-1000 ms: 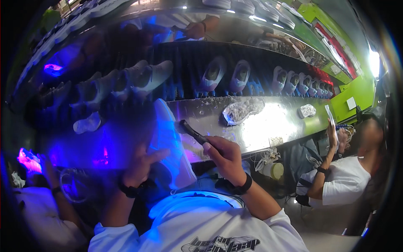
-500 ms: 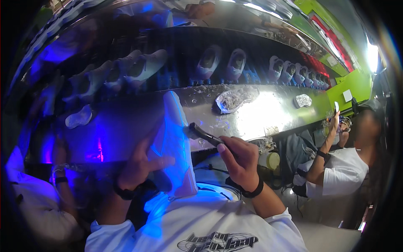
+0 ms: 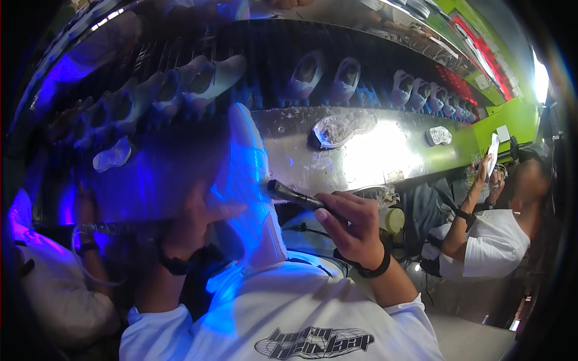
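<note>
1. The shoe (image 3: 248, 186), pale under blue light, is at the middle of the view, toe pointing away toward the bench (image 3: 295, 129) and heel close to the wearer's shirt (image 3: 289, 310).
2. The left hand (image 3: 195, 219) grips the shoe from its left side, thumb laid across the upper; its fingers are dim and blurred, so their exact placing is hard to make out.
3. The right hand (image 3: 354, 225) is closed around the dark handle of a brush (image 3: 295, 197), whose head is at the shoe's right edge.
4. On the bench, right of the toe, lies a pale rough-faced sole (image 3: 344, 128); a smaller mottled piece (image 3: 439, 136) lies farther right, and a smooth pale piece (image 3: 112, 155) lies at left.
5. Pale shoes (image 3: 344, 91) stand in a row along the bench's far side.
6. At right, a co-worker (image 3: 497, 243) holds up a flat white piece (image 3: 494, 149); another person (image 3: 60, 286) is at left.
</note>
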{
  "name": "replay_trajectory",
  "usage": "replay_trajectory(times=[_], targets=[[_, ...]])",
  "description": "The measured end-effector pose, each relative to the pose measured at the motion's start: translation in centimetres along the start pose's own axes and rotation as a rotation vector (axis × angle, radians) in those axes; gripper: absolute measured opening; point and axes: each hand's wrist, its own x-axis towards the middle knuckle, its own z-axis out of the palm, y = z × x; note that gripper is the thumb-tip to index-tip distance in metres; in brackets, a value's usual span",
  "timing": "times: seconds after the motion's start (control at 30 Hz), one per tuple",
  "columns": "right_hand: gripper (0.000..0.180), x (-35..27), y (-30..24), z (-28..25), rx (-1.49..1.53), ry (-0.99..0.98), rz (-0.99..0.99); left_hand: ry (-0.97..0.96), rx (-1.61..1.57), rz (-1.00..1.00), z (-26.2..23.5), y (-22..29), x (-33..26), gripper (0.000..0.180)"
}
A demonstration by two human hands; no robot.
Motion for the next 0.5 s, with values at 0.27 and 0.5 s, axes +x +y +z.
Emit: replay_trajectory(times=[0.27, 0.5], targets=[[0.022, -0.9, -0.4, -1.7, 0.1, -0.116, 0.065, -0.007, -0.155, -0.005, 0.7, 2.4, 0.7, 0.076], [0.022, -1.3, -1.8, -3.4, 0.097, -0.137, 0.102, 0.094, -0.044, 0.016, -0.4, 2.0, 2.0, 0.074]])
